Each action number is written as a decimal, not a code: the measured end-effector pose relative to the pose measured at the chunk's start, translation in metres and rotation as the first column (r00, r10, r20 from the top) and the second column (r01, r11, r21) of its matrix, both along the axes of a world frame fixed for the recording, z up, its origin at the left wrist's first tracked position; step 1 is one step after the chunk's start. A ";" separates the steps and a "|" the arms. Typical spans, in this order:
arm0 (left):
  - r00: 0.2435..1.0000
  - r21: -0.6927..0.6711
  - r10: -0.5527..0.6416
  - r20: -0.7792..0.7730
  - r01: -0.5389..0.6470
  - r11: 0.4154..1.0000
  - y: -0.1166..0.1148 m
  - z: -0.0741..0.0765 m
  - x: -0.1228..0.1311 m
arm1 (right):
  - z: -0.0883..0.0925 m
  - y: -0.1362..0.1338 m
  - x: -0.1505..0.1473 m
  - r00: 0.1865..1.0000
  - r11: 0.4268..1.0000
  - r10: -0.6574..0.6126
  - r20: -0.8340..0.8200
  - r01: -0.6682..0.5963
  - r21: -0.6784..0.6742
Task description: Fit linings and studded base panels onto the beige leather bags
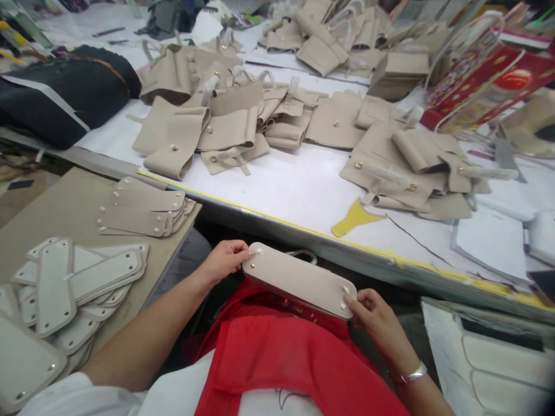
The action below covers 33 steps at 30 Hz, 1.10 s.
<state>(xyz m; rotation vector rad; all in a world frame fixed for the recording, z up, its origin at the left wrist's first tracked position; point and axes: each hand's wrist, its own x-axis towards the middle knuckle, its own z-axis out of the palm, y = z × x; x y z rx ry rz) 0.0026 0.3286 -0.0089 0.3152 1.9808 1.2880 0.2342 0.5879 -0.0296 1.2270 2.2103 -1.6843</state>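
A long, yellow-edged white table (pixel 299 185) stands beside a lower tan tabletop (pixel 78 205).

The long, round-ended beige panel (pixel 299 280) carries small white patches (pixel 346 290). The cloth apron (pixel 269 346) is solid red, the folded leathery bag pieces (pixel 234 128) beige, the bulky bundle (pixel 93 75) black with a white stripe (pixel 47 95), the boxy carrier bag (pixel 477 66) red with pale spots.

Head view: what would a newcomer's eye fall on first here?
Probably the bright red apron at bottom center, and just above it the beige panel held at its ends by the left hand and right hand. Next, the heaped beige pieces across the white table, and the red patterned bag at upper right.
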 end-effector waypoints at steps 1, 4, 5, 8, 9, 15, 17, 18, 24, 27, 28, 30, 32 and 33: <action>1.000 0.007 0.008 0.016 -0.008 1.000 0.000 -0.002 0.000 | 0.000 0.000 0.000 1.000 1.000 -0.001 -0.006 0.001 -0.003; 1.000 -0.045 -0.018 -0.016 0.017 0.999 -0.002 -0.008 0.001 | 0.002 -0.001 -0.002 1.000 0.999 -0.017 -0.013 0.017 -0.041; 0.999 -0.069 -0.028 -0.044 0.025 0.997 -0.002 -0.009 0.001 | 0.003 -0.001 -0.002 1.000 0.998 -0.021 -0.016 0.021 -0.055; 0.995 -0.106 -0.026 -0.096 0.016 0.994 -0.002 -0.010 0.002 | 0.004 -0.001 -0.001 1.000 0.998 -0.017 -0.024 0.016 -0.065; 0.995 -0.107 -0.022 -0.096 0.011 0.994 -0.002 -0.011 0.002 | 0.004 0.000 0.000 1.000 0.998 -0.010 -0.025 0.009 -0.061; 0.996 -0.090 -0.009 -0.088 0.001 0.996 -0.003 -0.017 -0.003 | -0.001 0.005 0.002 0.999 0.996 0.022 -0.027 -0.025 -0.082; 0.996 -0.090 -0.029 -0.088 0.021 0.996 -0.004 -0.018 -0.005 | -0.001 0.005 0.001 0.999 0.991 0.007 -0.036 -0.012 -0.130; 0.994 -0.092 -0.043 -0.097 0.034 0.995 -0.003 -0.017 -0.006 | -0.002 0.004 0.001 0.999 0.989 -0.001 -0.039 -0.005 -0.150; 0.973 -0.148 -0.139 -0.186 0.112 0.983 0.000 -0.013 -0.013 | 0.004 0.006 -0.002 1.000 0.984 0.026 -0.003 -0.026 -0.175; 0.973 -0.163 -0.143 -0.179 0.114 0.980 0.000 -0.011 -0.015 | 0.015 0.019 -0.006 0.986 0.982 0.152 0.066 -0.143 -0.123; 0.974 -0.174 -0.144 -0.177 0.113 0.978 0.000 -0.010 -0.015 | 0.020 0.023 -0.009 0.981 0.985 0.172 0.089 -0.170 -0.038; 0.972 -0.196 -0.151 -0.179 0.115 0.974 -0.001 -0.009 -0.015 | 0.032 0.023 -0.021 0.983 0.952 0.161 0.092 -0.180 0.248; 0.970 -0.204 -0.160 -0.186 0.121 0.972 -0.002 -0.008 -0.016 | 0.043 0.007 -0.043 0.973 0.818 0.230 0.020 -0.204 0.538; 0.968 -0.201 -0.161 -0.191 0.122 0.972 -0.002 -0.009 -0.016 | 0.047 -0.007 -0.057 0.938 0.736 0.347 -0.015 -0.263 0.624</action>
